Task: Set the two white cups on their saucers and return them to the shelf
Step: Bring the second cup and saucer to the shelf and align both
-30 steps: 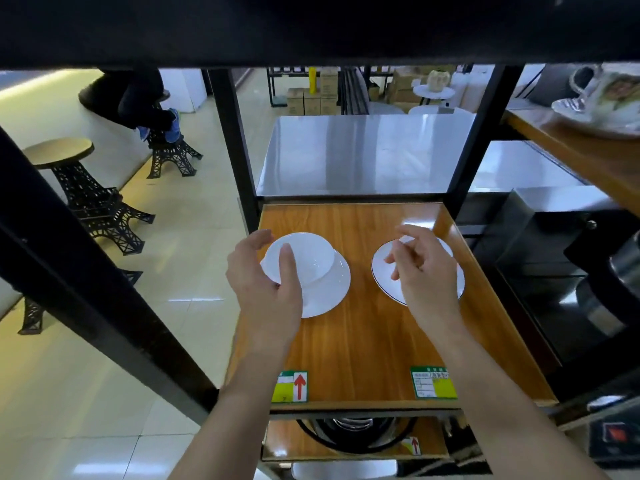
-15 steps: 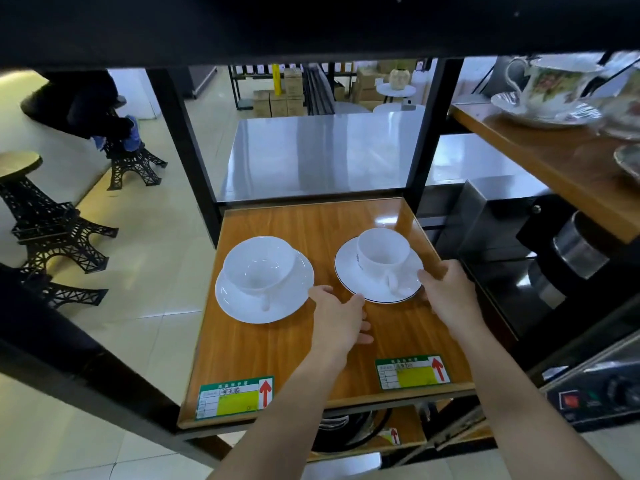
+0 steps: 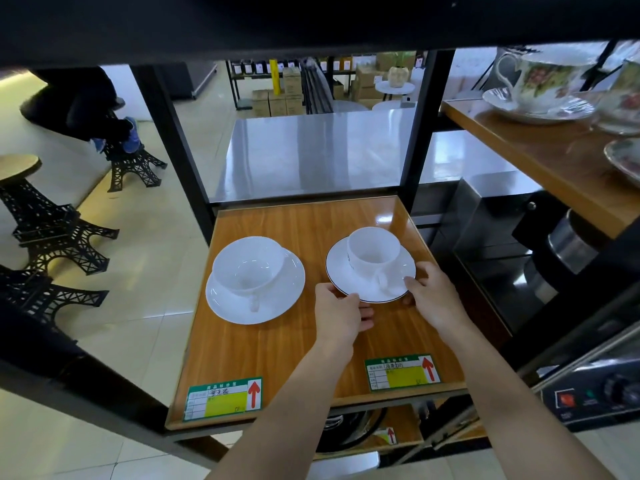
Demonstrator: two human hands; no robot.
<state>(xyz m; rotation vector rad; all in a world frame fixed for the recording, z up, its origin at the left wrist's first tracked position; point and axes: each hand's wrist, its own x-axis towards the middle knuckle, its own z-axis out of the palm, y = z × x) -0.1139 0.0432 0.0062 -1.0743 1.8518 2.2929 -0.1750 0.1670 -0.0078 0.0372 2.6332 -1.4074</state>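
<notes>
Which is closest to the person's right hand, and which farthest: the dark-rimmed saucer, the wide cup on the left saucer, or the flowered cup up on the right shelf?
From the right hand:
1. Dark-rimmed saucer: its near right edge is at the fingertips.
2. Wide cup: on the left saucer, on the same wooden shelf.
3. Flowered cup: on the higher shelf, far to the upper right.

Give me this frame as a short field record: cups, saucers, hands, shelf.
left cup: upright on plain white saucer, handle toward camera
right cup: upright on dark-rimmed saucer
left hand: fingers at that saucer's near-left edge
right hand: thumb on that saucer's near-right rim
shelf: wooden, both sets on it, two price labels at front edge
task state: both cups on saucers, on the shelf
</notes>
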